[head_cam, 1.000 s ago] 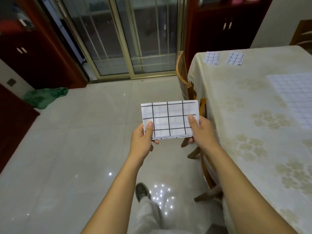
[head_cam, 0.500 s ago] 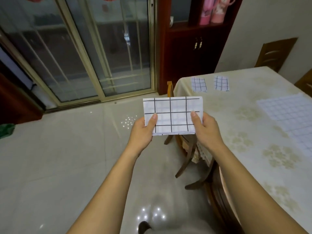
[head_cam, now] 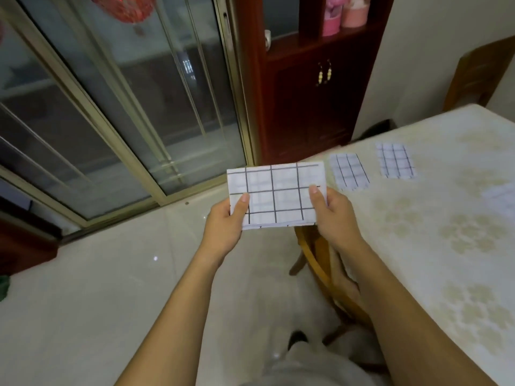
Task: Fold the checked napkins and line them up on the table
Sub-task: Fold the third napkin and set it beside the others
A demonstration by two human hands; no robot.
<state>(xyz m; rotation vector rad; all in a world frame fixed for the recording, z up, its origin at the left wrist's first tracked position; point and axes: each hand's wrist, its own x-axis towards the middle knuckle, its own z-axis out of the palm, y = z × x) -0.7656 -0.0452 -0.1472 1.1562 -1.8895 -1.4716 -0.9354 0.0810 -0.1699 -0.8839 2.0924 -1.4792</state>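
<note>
A person stands on the pale tiled floor (head_cam: 111, 288) beside a table and holds one folded checked napkin (head_cam: 276, 195) in the air with both hands, short of the tabletop (head_cam: 446, 246) and off its left edge, above the floor and the top of a wooden chair (head_cam: 315, 263) tucked under that edge. The napkin is a flat white rectangle with dark grid lines, held level with its long side running left to right. The left hand (head_cam: 224, 228) pinches its lower left corner and the right hand (head_cam: 335, 215) pinches its right end. On each hand the thumb lies on the upper face of the cloth, and the fingers are tucked beneath it, out of sight, so both hands are clamped on the napkin. Two more folded napkins lie flat near the far left corner of the tabletop, along its far edge: the nearer one (head_cam: 348, 170) just beyond the held napkin's right end, the farther one (head_cam: 396, 161) beside it, with a strip of bare cream cloth between them. At the right border of the view a pale checked sheet (head_cam: 501, 197) lies on the tabletop, too blurred to tell whether it is folded. Behind the table stand a dark red wooden cabinet (head_cam: 306, 93) and a sliding glass door (head_cam: 125, 107).
</note>
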